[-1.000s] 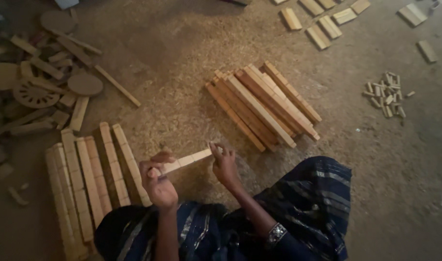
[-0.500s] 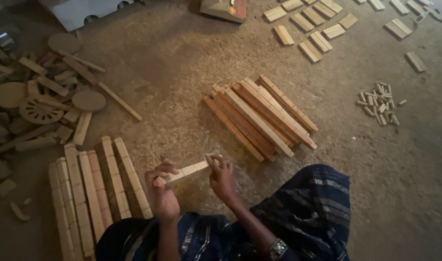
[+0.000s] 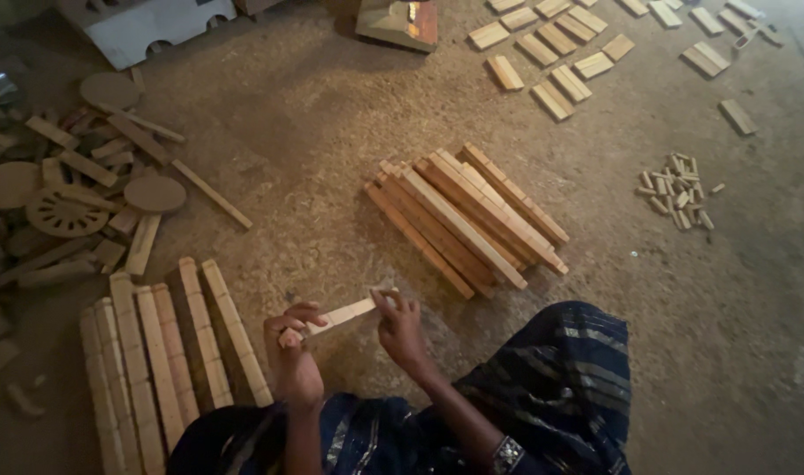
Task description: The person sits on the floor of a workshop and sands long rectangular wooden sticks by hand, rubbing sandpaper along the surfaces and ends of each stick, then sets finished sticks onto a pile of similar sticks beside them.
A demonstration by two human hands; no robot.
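1. Left hand (image 3: 294, 356) and right hand (image 3: 400, 327) each pinch one end of a short wooden stick (image 3: 338, 315), lower now than a second ago.
2. Beyond the right hand: stacked slats (image 3: 465, 215).
3. Left of the left hand: a row of slats (image 3: 164, 352), untouched.

Both hands (image 3: 345, 339) raised, grips closed

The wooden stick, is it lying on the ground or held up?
Held up: both hands grip the wooden stick by its ends, above the ground.
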